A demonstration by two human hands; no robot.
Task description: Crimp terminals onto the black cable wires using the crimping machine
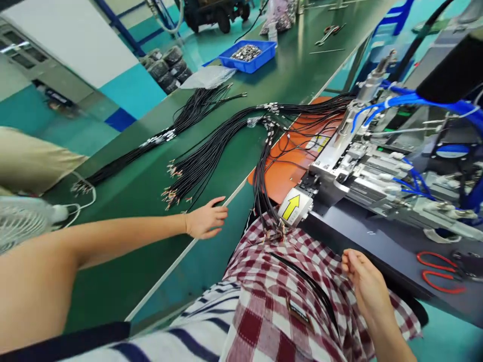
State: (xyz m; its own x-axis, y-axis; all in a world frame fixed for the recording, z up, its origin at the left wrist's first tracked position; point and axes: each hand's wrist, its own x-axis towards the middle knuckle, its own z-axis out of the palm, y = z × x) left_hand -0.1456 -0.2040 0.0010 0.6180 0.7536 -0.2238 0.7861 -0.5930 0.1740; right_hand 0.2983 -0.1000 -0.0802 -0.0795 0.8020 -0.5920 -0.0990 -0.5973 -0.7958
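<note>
My left hand (207, 220) reaches over the green table's edge, its fingers stretched out and holding nothing. Just beyond it lies a bundle of black cables (211, 156) with bare copper-coloured ends. A second cable bundle (262, 176) hangs down over the orange plate (281, 163), its stripped ends on the checked apron (260, 311) over my lap. Above the apron's right side is my right hand (364, 281), fingers curled in towards the thumb, with nothing visible between them. Before me stands a bench machine (350, 171) with metal slides and blue air hoses.
Red-handled scissors (439, 271) lie on the machine's dark base, at the right. Farther along the green table (294, 75) are another cable bundle (158, 138), a blue tray (247, 65) of small metal parts, a plastic bag (209, 78) and pliers (330, 32). A white fan (26, 218) stands left.
</note>
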